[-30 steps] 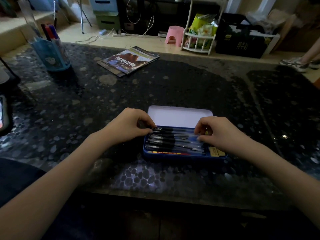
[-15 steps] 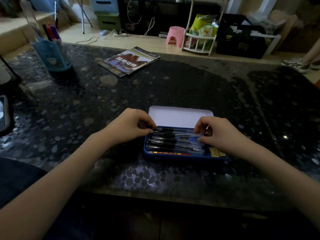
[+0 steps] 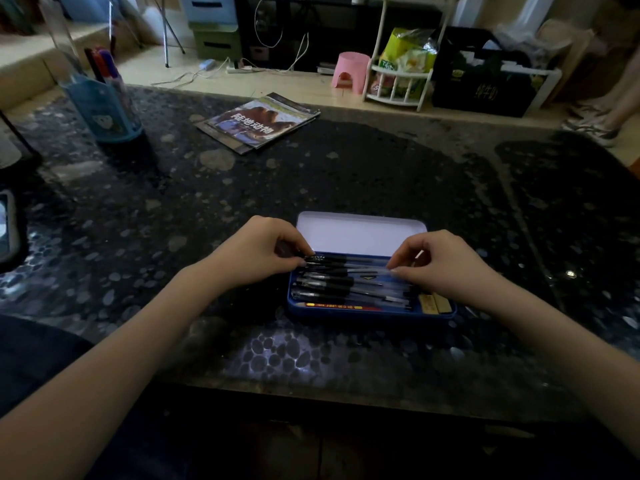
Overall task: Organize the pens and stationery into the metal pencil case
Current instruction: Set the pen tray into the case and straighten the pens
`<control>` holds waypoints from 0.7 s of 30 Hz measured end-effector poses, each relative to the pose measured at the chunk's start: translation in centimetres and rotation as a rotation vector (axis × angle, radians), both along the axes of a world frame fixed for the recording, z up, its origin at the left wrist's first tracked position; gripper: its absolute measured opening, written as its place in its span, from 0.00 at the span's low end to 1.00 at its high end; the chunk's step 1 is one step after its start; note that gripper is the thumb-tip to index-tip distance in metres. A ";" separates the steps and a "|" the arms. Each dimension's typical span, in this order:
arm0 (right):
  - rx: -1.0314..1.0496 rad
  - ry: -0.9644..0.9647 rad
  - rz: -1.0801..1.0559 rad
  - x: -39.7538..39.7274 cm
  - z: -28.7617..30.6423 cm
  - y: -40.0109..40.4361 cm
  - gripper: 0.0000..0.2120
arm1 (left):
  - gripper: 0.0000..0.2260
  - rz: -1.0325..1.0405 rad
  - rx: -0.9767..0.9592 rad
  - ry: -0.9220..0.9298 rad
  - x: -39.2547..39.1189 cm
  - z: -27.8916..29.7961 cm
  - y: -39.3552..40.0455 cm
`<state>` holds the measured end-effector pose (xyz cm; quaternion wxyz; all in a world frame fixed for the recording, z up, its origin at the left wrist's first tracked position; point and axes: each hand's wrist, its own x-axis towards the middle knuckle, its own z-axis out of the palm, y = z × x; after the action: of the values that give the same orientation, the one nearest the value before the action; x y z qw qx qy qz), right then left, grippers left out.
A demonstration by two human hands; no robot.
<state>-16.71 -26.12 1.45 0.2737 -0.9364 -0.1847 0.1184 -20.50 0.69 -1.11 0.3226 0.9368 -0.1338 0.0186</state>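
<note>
A blue metal pencil case [image 3: 367,315] lies open on the dark table, its pale lid [image 3: 360,233] tilted back. Several black pens [image 3: 332,285] lie side by side in it, with a red pencil [image 3: 341,306] along the near wall and a tan eraser [image 3: 434,303] at the right end. My left hand [image 3: 258,252] pinches the cap end of the rearmost pen [image 3: 346,262] at the case's left edge. My right hand [image 3: 446,265] pinches the other end of that pen, over the right part of the case.
A blue pen holder [image 3: 104,109] with markers stands at the far left. A magazine [image 3: 258,123] lies at the far middle of the table. A phone [image 3: 7,225] sits at the left edge. Beyond the table are a pink stool [image 3: 349,72] and a white rack [image 3: 398,81].
Both hands have stayed at the ends of the rearmost pen; the fingers shifted only slightly.
</note>
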 end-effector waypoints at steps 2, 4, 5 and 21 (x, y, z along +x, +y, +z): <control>-0.010 -0.023 -0.034 -0.1 -0.1 0.0 0.03 | 0.08 0.000 -0.002 0.006 0.0 0.0 0.1; -0.010 -0.037 -0.056 -0.2 -0.2 0.0 0.04 | 0.08 0.001 -0.014 0.014 0.1 0.0 0.1; -0.005 -0.043 -0.063 -0.3 -0.2 0.0 0.04 | 0.08 0.003 -0.021 0.021 0.0 0.1 0.1; -0.016 -0.121 -0.026 -0.8 -1.2 0.6 0.05 | 0.07 -0.059 -0.070 0.082 -0.1 0.5 0.3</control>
<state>-17.48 -25.56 0.23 0.2559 -0.9465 -0.1877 0.0592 -20.61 0.99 -0.58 0.3610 0.9206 -0.1471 -0.0248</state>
